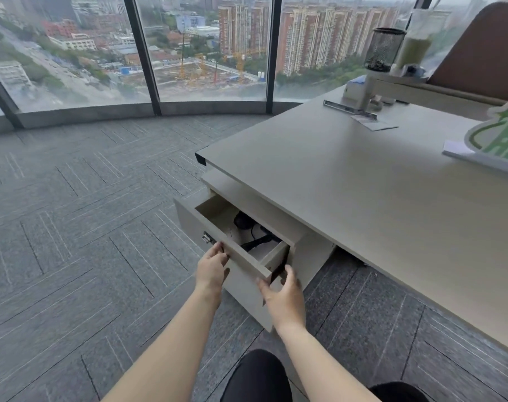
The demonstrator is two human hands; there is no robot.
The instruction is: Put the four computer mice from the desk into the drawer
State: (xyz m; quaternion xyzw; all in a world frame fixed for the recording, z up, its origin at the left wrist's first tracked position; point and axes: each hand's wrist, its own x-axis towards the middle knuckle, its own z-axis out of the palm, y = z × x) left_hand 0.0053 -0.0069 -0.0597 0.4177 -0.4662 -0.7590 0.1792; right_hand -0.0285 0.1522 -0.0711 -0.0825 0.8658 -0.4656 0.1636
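The top drawer [229, 245] of a beige cabinet under the desk [348, 184] stands partly pulled out. Inside it lie dark computer mice [242, 220] with black cables [258, 240]; the desk edge hides part of them and I cannot tell how many there are. My left hand [210, 266] rests flat against the drawer front near the lock, fingers apart. My right hand [284, 294] cups the drawer's near right corner with thumb and fingers around it. No mouse shows on the desktop.
A black mesh pen holder [383, 49], a drink bottle [413, 47], a metal rail [348, 107] and a green-and-white sign [496, 137] sit at the desk's far and right side. Grey carpet [87, 227] spreads left up to tall windows. My dark-clothed knees are at the bottom.
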